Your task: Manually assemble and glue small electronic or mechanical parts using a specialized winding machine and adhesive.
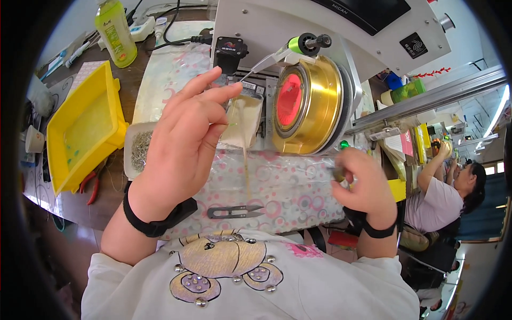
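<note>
My left hand is raised over the table, thumb and index finger pinched on a tiny green piece, too small to name surely. Its other fingers are stretched out. One fingertip lies at or very near the tip of a thin metal arm on the white machine; I cannot tell whether they touch. My right hand has curled fingers and is beside the gold drum with the red centre. Something dark at its fingertips is blurred. Between the hands, grey thread snips lie near the table's front.
At left stand a yellow tray with small green bits, a white tub of fine metal pieces, red-handled pliers and a green drink bottle. A metal rail runs off right, where another person works.
</note>
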